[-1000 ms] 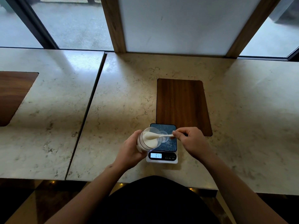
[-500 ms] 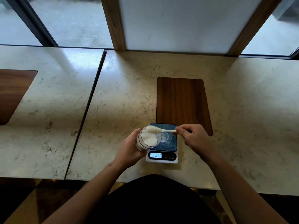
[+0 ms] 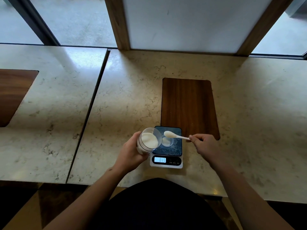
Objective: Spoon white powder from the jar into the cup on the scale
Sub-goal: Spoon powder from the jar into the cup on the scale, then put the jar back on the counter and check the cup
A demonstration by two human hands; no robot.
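The clear cup (image 3: 167, 141) on the scale (image 3: 166, 152) was half hidden by the tilted jar (image 3: 149, 140), its contents hard to tell. The jar of white powder (image 3: 149, 141) was gripped by left hand (image 3: 132, 151) fingers; a loaded spoon (image 3: 174, 135) was pinched by the right hand (image 3: 204, 144) above the cup.

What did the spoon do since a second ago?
The spoon, pinched in the right hand, came out of the jar with a scoop of powder and moved right, over the cup on the scale. The left hand still holds the jar tilted. The display still reads the same.
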